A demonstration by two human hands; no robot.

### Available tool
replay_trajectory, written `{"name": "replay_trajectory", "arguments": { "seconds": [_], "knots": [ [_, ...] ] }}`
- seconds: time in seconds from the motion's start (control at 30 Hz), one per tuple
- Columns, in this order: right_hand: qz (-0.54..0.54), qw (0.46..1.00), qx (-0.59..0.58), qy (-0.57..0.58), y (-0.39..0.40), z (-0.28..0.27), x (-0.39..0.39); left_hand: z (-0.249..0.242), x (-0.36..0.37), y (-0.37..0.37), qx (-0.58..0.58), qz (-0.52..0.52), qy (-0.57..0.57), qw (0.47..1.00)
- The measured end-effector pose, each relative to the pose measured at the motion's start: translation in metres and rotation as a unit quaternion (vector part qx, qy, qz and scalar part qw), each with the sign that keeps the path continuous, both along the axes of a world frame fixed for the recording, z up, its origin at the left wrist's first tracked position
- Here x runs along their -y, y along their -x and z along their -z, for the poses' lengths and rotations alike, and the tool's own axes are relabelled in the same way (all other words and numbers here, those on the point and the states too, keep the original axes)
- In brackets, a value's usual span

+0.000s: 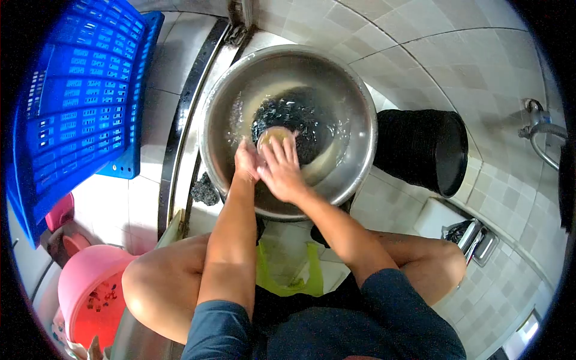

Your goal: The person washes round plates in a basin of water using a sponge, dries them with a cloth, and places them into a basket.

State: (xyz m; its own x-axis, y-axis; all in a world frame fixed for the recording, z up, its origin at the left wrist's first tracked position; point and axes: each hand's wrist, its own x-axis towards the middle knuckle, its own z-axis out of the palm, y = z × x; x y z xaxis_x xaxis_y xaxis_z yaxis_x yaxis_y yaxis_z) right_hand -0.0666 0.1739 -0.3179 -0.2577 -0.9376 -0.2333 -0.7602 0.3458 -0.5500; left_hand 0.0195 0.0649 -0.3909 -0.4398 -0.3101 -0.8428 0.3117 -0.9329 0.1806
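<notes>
Low in front of me stands a wide metal basin [211,129] holding dark, rippling, glinting water. Both my hands are inside it, close together near its middle. My left hand [246,159] is curled at the left edge of a small round yellowish thing [276,133], perhaps a shallow bowl or a lid. Across the face of that thing lie the outstretched fingers of my right hand [281,168], with the thumb toward my left hand. Part of the round thing is hidden beneath these fingers.
A blue plastic basket [90,90] leans at the left. Right of the basin lies a black ribbed bucket [420,150]. A scouring pad [205,191] sits by the basin's lower left. Lower left is a pink tub [90,270]; a tap [534,123] is on the right wall.
</notes>
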Motion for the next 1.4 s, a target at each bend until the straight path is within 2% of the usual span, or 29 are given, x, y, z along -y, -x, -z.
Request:
{"name": "replay_trajectory", "arguments": {
  "seconds": [0.03, 0.07, 0.13, 0.17, 0.27, 0.33, 0.4, 0.47, 0.53, 0.6, 0.67, 0.7, 0.73, 0.8, 0.87, 0.93, 0.97, 1.0, 1.07, 1.1, 1.13, 1.17, 1.23, 1.3, 1.4],
  "knots": [
    [-0.007, 1.0, 0.028, -0.013, -0.009, -0.012, -0.013, -0.022, 0.001, 0.01, 0.041, -0.034, -0.032, 0.998],
    [0.0, 0.998, 0.037, -0.042, -0.018, -0.014, -0.027, 0.033, -0.005, -0.004, 0.035, -0.033, -0.001, 0.999],
    [0.068, 0.992, 0.039, -0.097, -0.029, -0.023, -0.043, -0.011, 0.0, 0.007, -0.05, 0.022, 0.009, 0.998],
    [0.113, 0.984, 0.031, -0.131, -0.027, -0.022, -0.04, -0.042, 0.007, 0.013, -0.006, 0.092, -0.028, 0.995],
    [0.267, 0.954, -0.002, -0.132, -0.001, 0.01, -0.033, -0.014, -0.001, 0.01, -0.032, 0.079, 0.007, 0.996],
    [0.357, 0.92, 0.044, -0.154, 0.034, 0.024, -0.018, -0.008, -0.003, 0.009, -0.056, 0.081, 0.014, 0.995],
    [0.342, 0.926, -0.035, -0.158, 0.068, 0.044, -0.004, -0.005, -0.004, 0.008, -0.002, 0.098, 0.052, 0.994],
    [0.328, 0.925, -0.049, -0.187, 0.092, 0.03, 0.027, -0.014, -0.002, 0.01, -0.005, 0.104, 0.035, 0.994],
    [0.272, 0.955, -0.069, -0.092, 0.106, 0.043, 0.047, -0.021, 0.001, 0.01, -0.016, 0.116, 0.001, 0.993],
    [0.191, 0.976, -0.045, -0.093, 0.11, 0.04, 0.071, -0.011, 0.0, 0.009, -0.015, 0.117, 0.016, 0.993],
    [0.096, 0.991, -0.051, -0.078, 0.099, 0.028, 0.087, -0.006, -0.002, 0.01, -0.045, 0.08, 0.018, 0.996],
    [0.048, 0.995, -0.061, -0.063, 0.089, 0.028, 0.09, -0.047, 0.005, 0.017, -0.011, 0.078, 0.011, 0.997],
    [0.001, 0.998, -0.06, -0.031, 0.079, 0.024, 0.089, -0.047, 0.006, 0.016, -0.017, 0.047, -0.038, 0.998],
    [-0.046, 0.998, -0.046, 0.013, 0.052, 0.015, 0.078, -0.045, 0.007, 0.009, -0.052, 0.005, -0.059, 0.997],
    [-0.065, 0.998, -0.007, 0.019, 0.024, 0.0, 0.051, -0.024, 0.002, 0.004, -0.008, -0.024, 0.039, 0.999],
    [-0.057, 0.998, 0.034, -0.008, 0.0, -0.013, 0.017, -0.003, 0.002, -0.002, -0.104, -0.056, 0.019, 0.993],
    [-0.017, 0.998, 0.055, -0.022, -0.01, -0.022, 0.001, 0.002, 0.004, -0.007, -0.128, -0.06, -0.067, 0.988],
    [0.023, 0.996, 0.076, -0.034, -0.017, -0.029, -0.013, -0.005, 0.002, -0.003, -0.066, -0.056, -0.044, 0.995],
    [0.033, 0.997, 0.027, -0.065, -0.019, -0.03, -0.038, -0.051, 0.007, 0.013, -0.017, -0.023, -0.004, 1.0],
    [0.065, 0.995, 0.007, -0.074, -0.014, -0.026, -0.041, -0.019, 0.006, 0.001, -0.134, 0.022, 0.012, 0.991],
    [0.096, 0.992, -0.013, -0.083, -0.007, -0.02, -0.04, -0.032, 0.008, 0.014, 0.101, 0.042, -0.04, 0.993],
    [0.141, 0.987, -0.015, -0.076, 0.006, -0.011, -0.035, -0.035, 0.007, 0.014, 0.031, 0.046, -0.022, 0.998],
    [0.155, 0.981, -0.098, -0.062, 0.037, 0.006, -0.022, -0.032, 0.006, 0.009, -0.067, 0.073, -0.015, 0.995],
    [0.169, 0.975, -0.131, -0.06, 0.072, 0.026, -0.003, -0.021, 0.001, 0.009, -0.04, 0.111, 0.014, 0.993],
    [0.232, 0.964, -0.039, -0.123, 0.106, 0.031, 0.035, -0.012, 0.0, 0.01, -0.019, 0.156, 0.044, 0.987]
  ]
}}
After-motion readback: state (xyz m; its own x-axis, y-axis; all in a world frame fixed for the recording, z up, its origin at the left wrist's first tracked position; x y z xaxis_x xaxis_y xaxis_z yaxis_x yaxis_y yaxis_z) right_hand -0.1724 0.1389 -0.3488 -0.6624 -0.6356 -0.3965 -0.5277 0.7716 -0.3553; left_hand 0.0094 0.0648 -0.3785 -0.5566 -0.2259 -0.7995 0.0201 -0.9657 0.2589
